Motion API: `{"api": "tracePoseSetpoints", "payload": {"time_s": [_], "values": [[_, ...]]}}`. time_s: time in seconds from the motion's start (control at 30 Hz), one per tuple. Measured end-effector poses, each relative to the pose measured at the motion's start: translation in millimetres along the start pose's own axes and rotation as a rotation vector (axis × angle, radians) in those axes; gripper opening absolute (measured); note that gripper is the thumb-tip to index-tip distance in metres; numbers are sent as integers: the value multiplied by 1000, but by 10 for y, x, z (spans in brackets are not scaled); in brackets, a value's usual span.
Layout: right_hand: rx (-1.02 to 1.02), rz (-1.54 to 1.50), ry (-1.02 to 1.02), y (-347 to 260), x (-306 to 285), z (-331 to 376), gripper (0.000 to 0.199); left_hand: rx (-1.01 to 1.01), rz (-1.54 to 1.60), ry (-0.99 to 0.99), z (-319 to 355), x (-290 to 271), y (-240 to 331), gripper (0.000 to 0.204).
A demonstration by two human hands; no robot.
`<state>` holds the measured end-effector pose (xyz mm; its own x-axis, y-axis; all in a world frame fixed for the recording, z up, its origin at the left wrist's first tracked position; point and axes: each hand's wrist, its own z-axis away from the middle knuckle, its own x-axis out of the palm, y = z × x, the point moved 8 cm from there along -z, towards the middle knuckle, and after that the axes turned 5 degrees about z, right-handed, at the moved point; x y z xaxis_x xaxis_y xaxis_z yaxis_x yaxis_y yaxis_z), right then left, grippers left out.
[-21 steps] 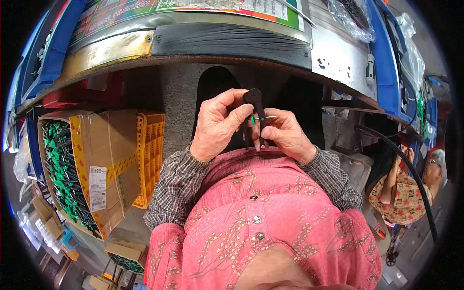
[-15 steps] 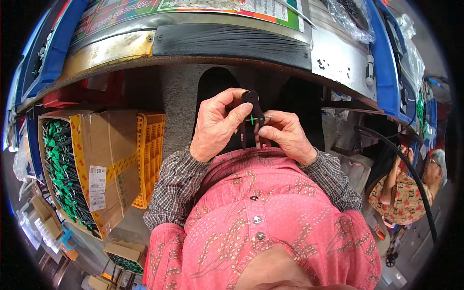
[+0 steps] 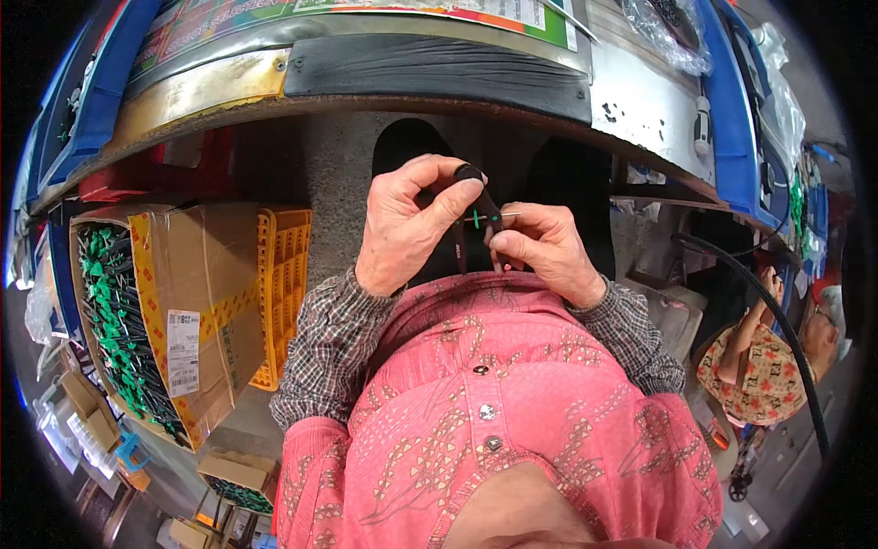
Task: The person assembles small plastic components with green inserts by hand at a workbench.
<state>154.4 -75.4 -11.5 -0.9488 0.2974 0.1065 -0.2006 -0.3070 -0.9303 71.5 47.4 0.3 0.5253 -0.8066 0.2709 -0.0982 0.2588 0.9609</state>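
In front of my lap, both hands hold a small black two-legged tool (image 3: 491, 209) with a rounded top end. A small green piece (image 3: 476, 220) and a thin metal pin sit across it; its exact kind does not show. My left hand (image 3: 404, 222) pinches the rounded end between thumb and fingers. Closed around the lower right part, by the pin's end, is my right hand (image 3: 547, 243). A pinkish tip pokes out below the right fingers, and those fingers hide part of the tool.
Beyond my hands runs the workbench's edge with a black strip (image 3: 439, 77). A cardboard box (image 3: 215, 293) of green and black pieces stands at left, beside an orange crate (image 3: 282, 293). Blue bins (image 3: 732, 119) line the bench's right side. A black cable (image 3: 777, 320) curves near another person.
The tool's rounded end has tilted slightly, and my left hand has shifted a little with it. Both hands keep their grip. The other person at right has moved slightly.
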Motion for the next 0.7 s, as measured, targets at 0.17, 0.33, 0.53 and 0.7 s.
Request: {"api": "tracePoseSetpoints", "payload": {"time_s": [0.17,0.33,0.53,0.7], "values": [[19,18,-18,-65,19,9,11,-34,45,15,-9,-9,-7,17],[47,-78,-71,29,33,-5,15,-116,129,8,-15,8,-108,16],[29,-230,-239,236,94,-76,32,-190,268,1,1,73,-149,16],[67,-508,-473,235,315,-62,62,-168,298,13,-22,49,-175,16]]}}
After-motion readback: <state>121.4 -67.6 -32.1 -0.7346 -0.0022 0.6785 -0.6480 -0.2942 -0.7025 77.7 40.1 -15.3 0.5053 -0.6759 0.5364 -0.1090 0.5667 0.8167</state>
